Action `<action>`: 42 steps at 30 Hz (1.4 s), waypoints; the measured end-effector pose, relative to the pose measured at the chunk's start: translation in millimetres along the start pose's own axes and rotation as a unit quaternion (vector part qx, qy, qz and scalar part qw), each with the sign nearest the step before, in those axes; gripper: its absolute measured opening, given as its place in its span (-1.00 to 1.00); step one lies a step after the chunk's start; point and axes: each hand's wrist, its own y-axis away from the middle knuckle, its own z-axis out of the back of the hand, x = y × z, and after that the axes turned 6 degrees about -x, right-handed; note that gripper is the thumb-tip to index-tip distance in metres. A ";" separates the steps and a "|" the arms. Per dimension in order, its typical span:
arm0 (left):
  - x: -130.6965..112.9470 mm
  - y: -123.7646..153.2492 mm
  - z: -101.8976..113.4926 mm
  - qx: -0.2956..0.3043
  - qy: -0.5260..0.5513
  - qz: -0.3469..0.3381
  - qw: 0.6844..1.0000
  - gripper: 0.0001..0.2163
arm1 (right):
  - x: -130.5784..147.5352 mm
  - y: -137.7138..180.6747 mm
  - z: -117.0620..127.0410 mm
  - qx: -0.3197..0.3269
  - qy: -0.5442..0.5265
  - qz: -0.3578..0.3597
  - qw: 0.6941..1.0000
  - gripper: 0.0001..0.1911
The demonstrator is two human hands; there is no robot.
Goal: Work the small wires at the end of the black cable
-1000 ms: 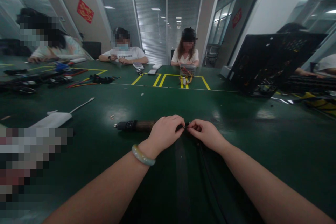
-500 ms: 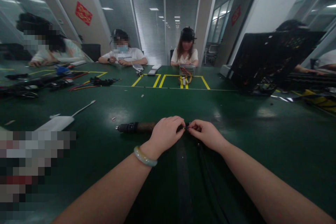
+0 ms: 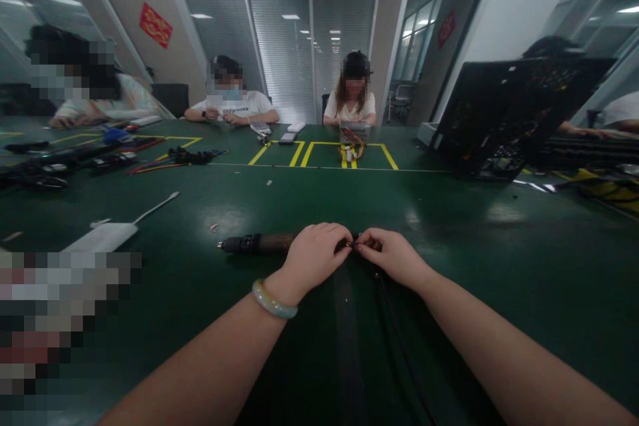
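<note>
What looks like an electric screwdriver, dark and tube-shaped, lies crosswise on the green tabletop with its metal tip to the left. Over its right part, my left hand has thumb and fingers bent together in a pinch. My right hand pinches close against it from the other side, the fingertips nearly meeting. A tiny dark piece with a shiny spot shows between them, too small to name. Below my right hand, a black cable with a small metallic end runs toward the lower right. My hands cover the tool's right part.
A white adapter with a short cable lies at left, beside a blurred-out patch. Cables and dark parts sit further back. A large black case stands at right. Several people sit across the table, one behind a grey box with coloured wires.
Both hands keep nearly the same pinching pose, fingertips close together. The whole view has shifted very slightly; the tool and cable lie as before.
</note>
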 end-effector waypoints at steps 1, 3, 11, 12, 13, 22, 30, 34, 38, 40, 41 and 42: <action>-0.1 0.1 0.1 0.001 0.001 -0.001 1.000 -0.91 | -0.3 0.1 -0.1 0.000 0.002 0.000 1.000 -0.85; -0.3 0.2 0.1 0.005 0.001 -0.002 1.000 -0.90 | -0.9 0.1 -0.3 0.002 0.004 -0.001 1.000 -0.84; -0.7 -0.1 -0.2 -0.003 -0.007 0.013 1.000 -0.88 | -3.1 -0.6 -1.3 -0.004 -0.003 0.001 1.000 -0.85; -0.6 -0.2 0.2 -0.002 -0.005 0.008 1.000 -0.90 | -2.9 -0.6 -1.3 -0.002 -0.005 0.001 1.000 -0.85; -0.5 -0.4 0.7 -0.002 -0.004 0.002 1.000 -0.91 | -2.6 -0.6 -1.2 0.000 -0.006 0.001 1.000 -0.85; -1.7 0.8 2.6 -0.027 -0.030 -0.030 0.999 -0.94 | -0.6 0.2 -0.9 -0.006 0.013 0.002 1.000 -0.84; -4.6 0.4 3.1 -0.027 -0.022 -0.007 0.999 -0.87 | -1.1 -0.2 -1.3 -0.003 0.003 0.004 1.000 -0.86; -3.6 0.9 2.0 -0.032 -0.019 0.004 0.999 -0.85 | -2.2 -0.1 -1.0 -0.002 0.004 0.000 1.000 -0.86; -1.1 1.8 -0.3 -0.016 -0.017 0.012 1.000 -0.86 | -2.3 0.3 -0.8 -0.004 0.004 0.001 1.000 -0.86; -0.3 1.8 -0.9 -0.009 -0.017 0.013 1.000 -0.86 | -1.9 0.4 -0.8 -0.007 0.007 0.005 1.000 -0.86; -0.1 1.7 -1.0 -0.007 -0.016 0.012 1.000 -0.85 | -1.5 0.4 -0.8 -0.009 0.008 0.007 1.000 -0.86; 0.0 1.6 -0.9 -0.006 -0.017 0.012 1.000 -0.86 | -1.2 0.3 -0.8 -0.009 0.008 0.007 1.000 -0.86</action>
